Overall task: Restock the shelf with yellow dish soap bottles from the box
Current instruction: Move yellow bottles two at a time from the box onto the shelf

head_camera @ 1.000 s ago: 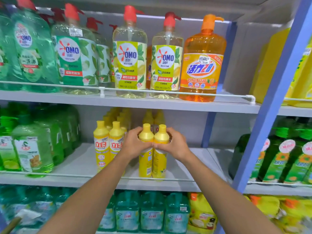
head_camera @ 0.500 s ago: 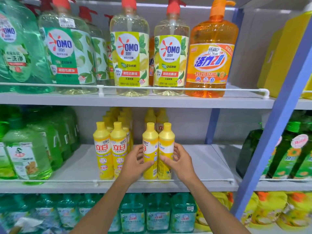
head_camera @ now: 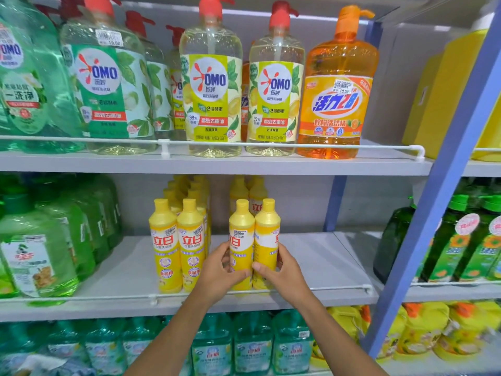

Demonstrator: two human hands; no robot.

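The two hands met at the near edge of the middle shelf [head_camera: 325,261], each gripping one yellow dish soap bottle. The left hand [head_camera: 219,270] had its fingers curled round the lower body of the left bottle [head_camera: 241,240], with the thumb lying across the front. The right hand [head_camera: 282,272] wrapped the right bottle [head_camera: 267,234] the same way from the other side. The two bottles stood upright, touching side by side, with their caps level. Their bases sat just behind the white rail [head_camera: 339,289] that ran along the shelf's near edge. Fingers and rail hid whether the bases rested fully on the shelf.

Just to the left, apart from the held pair, stood two rows of matching yellow bottles [head_camera: 165,248] running toward the back. More of the same [head_camera: 238,191] stood farther back, behind the held pair. The shelf to the right of the pair was bare grey.

Large green jugs [head_camera: 35,253] filled the left end of the same shelf. On the shelf above stood tall pump bottles [head_camera: 211,99] with red tops and, to their right, an orange pump bottle [head_camera: 337,104]. A blue post [head_camera: 439,191] rose on the right, with dark green bottles [head_camera: 461,240] beyond it. Teal bottles [head_camera: 252,346] lined the shelf below.
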